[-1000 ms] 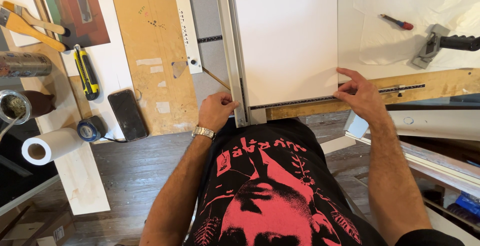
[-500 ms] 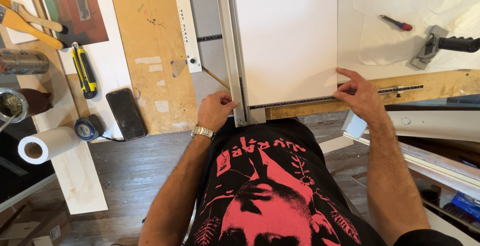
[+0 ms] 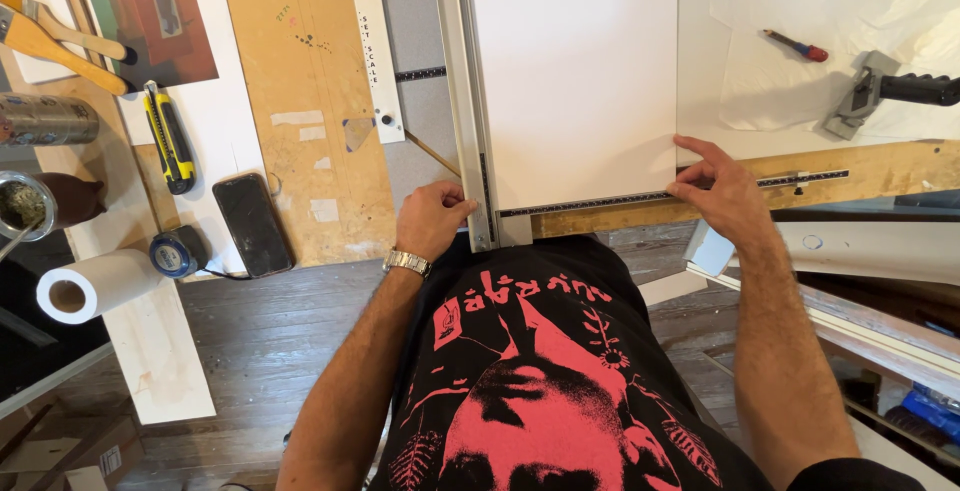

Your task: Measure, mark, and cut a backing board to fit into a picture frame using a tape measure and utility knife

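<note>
White board [image 3: 575, 71] sits flat on the cutter bed, snug against the metal rail [image 3: 462, 91]. Your left hand [image 3: 432, 219] is curled around the rail's bottom end, while your right hand [image 3: 722, 191] pinches the board's lower right corner. Off left there's a yellow utility knife [image 3: 170, 138], a black phone [image 3: 252, 223] and a paper towel roll [image 3: 92, 286].
</note>
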